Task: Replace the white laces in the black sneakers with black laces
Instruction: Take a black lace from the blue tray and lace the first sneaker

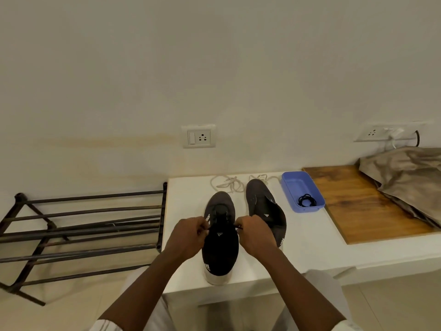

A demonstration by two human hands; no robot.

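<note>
Two black sneakers stand on a white table (186,271). The near sneaker (220,249) points away from me, and a black lace (238,227) runs across its eyelets. My left hand (188,236) pinches one end of that lace at the shoe's left side. My right hand (254,235) pinches the other end at the right side. The second sneaker (265,206) lies to the right with no lace in it. Two white laces (228,183) lie loose on the table behind the shoes. A coiled black lace (307,200) rests in a blue tray (294,185).
A dark metal shoe rack (78,232) stands left of the table. A wooden board (358,206) lies at the right with a crumpled beige cloth (405,173) on it. Wall sockets (199,136) sit above the table.
</note>
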